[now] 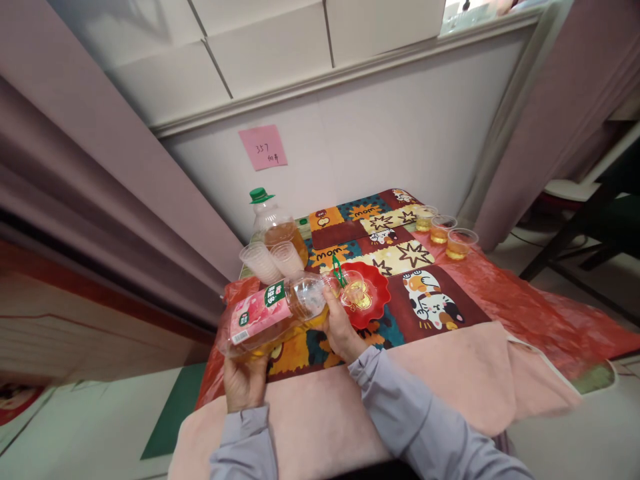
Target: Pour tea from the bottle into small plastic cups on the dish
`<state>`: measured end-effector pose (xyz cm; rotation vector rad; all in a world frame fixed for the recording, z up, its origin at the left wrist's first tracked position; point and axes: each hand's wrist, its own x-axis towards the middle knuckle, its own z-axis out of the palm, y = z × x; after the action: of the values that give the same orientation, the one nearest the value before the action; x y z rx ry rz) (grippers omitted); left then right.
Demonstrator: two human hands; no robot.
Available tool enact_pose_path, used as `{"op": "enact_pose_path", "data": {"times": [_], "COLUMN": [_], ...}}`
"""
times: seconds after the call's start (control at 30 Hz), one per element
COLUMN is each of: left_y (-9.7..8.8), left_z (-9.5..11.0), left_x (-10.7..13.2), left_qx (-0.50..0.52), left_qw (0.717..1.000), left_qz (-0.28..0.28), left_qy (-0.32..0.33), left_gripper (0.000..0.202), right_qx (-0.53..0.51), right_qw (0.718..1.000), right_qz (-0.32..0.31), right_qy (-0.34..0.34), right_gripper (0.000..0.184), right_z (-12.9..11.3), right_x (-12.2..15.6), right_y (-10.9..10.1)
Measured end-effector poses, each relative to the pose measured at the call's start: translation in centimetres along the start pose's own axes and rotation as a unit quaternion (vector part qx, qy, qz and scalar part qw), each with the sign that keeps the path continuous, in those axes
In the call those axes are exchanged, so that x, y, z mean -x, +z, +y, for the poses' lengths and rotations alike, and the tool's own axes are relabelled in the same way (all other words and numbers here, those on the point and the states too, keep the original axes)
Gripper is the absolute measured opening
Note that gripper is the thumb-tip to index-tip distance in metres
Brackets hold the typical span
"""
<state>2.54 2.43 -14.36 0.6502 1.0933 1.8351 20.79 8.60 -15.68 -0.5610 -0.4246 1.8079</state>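
Note:
My left hand (245,381) grips the base of a clear plastic bottle (273,310) with a pink label, and my right hand (341,330) holds it near the neck. The bottle lies almost level, with amber liquid inside. Its mouth points at a small clear cup (354,285) that stands on a red plate (373,293). The cup holds some amber liquid.
A green-capped bottle (275,230) of amber liquid stands at the table's back left, behind a stack of clear cups (273,261). Three filled cups (443,230) stand at the back right. A patchwork cloth (395,257) covers the table; a pink apron (450,380) lies in front.

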Motion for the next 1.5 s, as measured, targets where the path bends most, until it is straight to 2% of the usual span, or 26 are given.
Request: {"op": "enact_pose_path", "data": {"times": [0.23,0.43,0.63,1.03,1.23,1.5], "left_y": [0.21,0.31,0.33,0.13,0.14,0.27], "left_z": [0.2,0.12,0.11,0.14,0.08,0.1], "left_x": [0.07,0.13,0.18,0.04,0.04,0.08], "left_qx": [0.018,-0.008,0.0,0.034,0.023,0.017], "left_qw": [1.0,1.0,1.0,0.999,0.999,1.0], "left_qz": [0.017,0.007,0.016,-0.001,0.02,0.016], "left_qy": [-0.011,-0.004,-0.006,-0.003,-0.009,-0.009], "left_gripper": [0.053,0.059,0.05,0.057,0.059,0.057], "right_qx": [0.0,0.005,0.005,0.017,0.003,-0.001], "right_qw": [1.0,1.0,1.0,1.0,1.0,1.0], "right_qz": [-0.003,0.007,0.004,0.002,0.001,-0.005], "right_qy": [-0.009,-0.006,0.001,0.003,-0.007,0.0], "right_gripper": [0.061,0.06,0.059,0.06,0.058,0.057], "right_z": [-0.03,-0.01,-0.03,-0.23,-0.21,-0.18], "right_x": [0.08,0.06,0.03,0.17,0.18,0.12], "right_y": [0.18,0.2,0.05,0.13,0.22,0.11]}}
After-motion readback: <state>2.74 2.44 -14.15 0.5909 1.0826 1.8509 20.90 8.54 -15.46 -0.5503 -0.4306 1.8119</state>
